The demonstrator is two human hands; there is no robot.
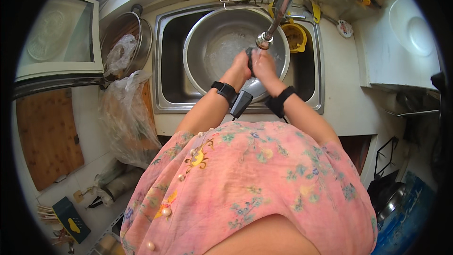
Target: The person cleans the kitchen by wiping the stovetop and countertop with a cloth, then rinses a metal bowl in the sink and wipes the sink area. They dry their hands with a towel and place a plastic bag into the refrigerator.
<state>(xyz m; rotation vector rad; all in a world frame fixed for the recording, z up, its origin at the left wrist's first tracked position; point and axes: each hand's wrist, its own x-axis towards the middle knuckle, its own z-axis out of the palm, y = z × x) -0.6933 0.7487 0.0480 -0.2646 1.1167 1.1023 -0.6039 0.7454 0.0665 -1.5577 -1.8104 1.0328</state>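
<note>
Over a wide stainless steel basin (221, 30) in the sink, my two hands meet below the faucet spout (264, 39). My left hand (241, 64) grips a dark grey pad or cloth (250, 63), its exact kind unclear. Against the other side of this dark thing my right hand (264, 64) is closed, slightly blurred, with the fingertips partly hidden. Water seems to fall from the spout onto the right hand. Some cloudy water or foam shows on the basin's bottom. Each wrist wears a black strap.
The double-bowl sink (170, 56) surrounds the basin. A yellow strainer cup (294, 37) hangs at its right. Behind stands a wire rack (253, 5) with scrubbers. To the left are an open window pane (58, 35), a pot (122, 24) and a plastic bag (129, 113).
</note>
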